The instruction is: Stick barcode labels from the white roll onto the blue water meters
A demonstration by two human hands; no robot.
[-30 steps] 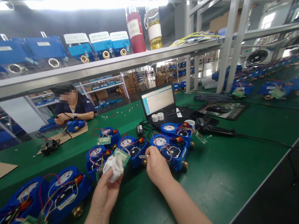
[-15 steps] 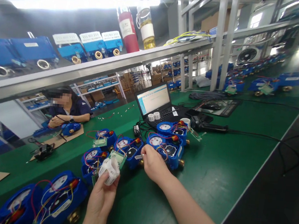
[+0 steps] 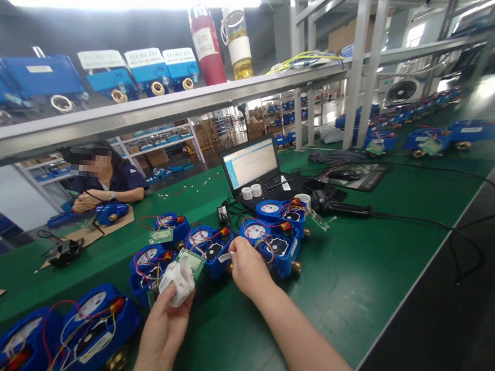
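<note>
My left hand [image 3: 163, 326] is closed around a roll of white printed labels [image 3: 176, 284], with the thumb over its near side. Behind the roll, a green circuit board [image 3: 194, 261] with a small display hangs by wires. My right hand [image 3: 248, 269] pinches at the end of a small white label [image 3: 225, 257], which is at the front side of a blue water meter [image 3: 217, 271]; I cannot tell how much of it is stuck down. Its fingertips are partly hidden. That meter has a round dial, a black square part and loose red and yellow wires.
More blue meters [image 3: 96, 328] stand left and right of my hands. Behind are a laptop [image 3: 249, 162] with two white rolls [image 3: 256, 190], a barcode scanner [image 3: 341, 207] and its cable. A shelf [image 3: 159, 107] crosses above. A person [image 3: 108, 181] sits across the bench.
The view has shifted slightly, moving the scene a little to the left. My left hand still grips the label roll; the right hand stays at the same meter with the small label.
</note>
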